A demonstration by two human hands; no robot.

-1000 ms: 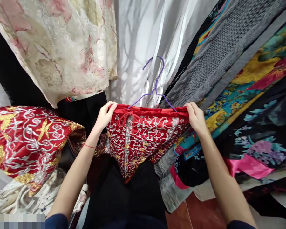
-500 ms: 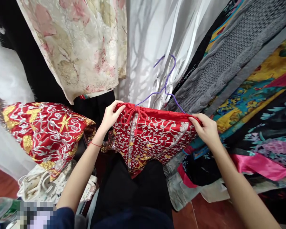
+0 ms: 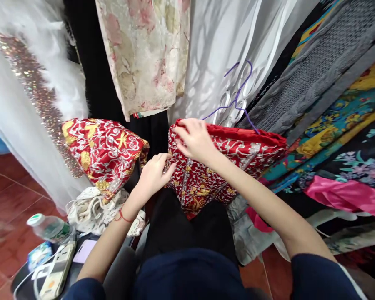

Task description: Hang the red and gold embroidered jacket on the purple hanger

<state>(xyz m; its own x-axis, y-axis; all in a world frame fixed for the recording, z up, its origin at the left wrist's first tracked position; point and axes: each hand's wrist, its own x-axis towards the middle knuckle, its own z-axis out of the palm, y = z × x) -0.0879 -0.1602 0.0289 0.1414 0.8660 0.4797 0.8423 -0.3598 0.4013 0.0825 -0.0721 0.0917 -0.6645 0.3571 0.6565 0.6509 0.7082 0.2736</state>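
A red embroidered garment (image 3: 203, 179) with silver and gold patterns lies over my lap, its plain red top band running along the far edge. A purple hanger (image 3: 236, 100) sticks up out of that band. My right hand (image 3: 195, 139) reaches across to the garment's top left corner, its bent fingers apart and resting on the cloth; the tie there is hidden under it. Just left of the garment's side edge is my left hand (image 3: 154, 175), thumb apart from the curled fingers. A matching red embroidered piece (image 3: 104, 150) lies further left.
A floral cream garment (image 3: 146, 58) and white curtain (image 3: 203, 50) hang ahead. Grey knitwear (image 3: 306, 62) and a pink satin strip (image 3: 340, 196) are on the right. At lower left are a plastic bottle (image 3: 50, 228), a power strip (image 3: 58, 273) and white patterned cloth (image 3: 89, 212).
My right hand has let go of the garment's right end and crossed to its left corner. My left hand has released the band and dropped lower. The view has swung left.
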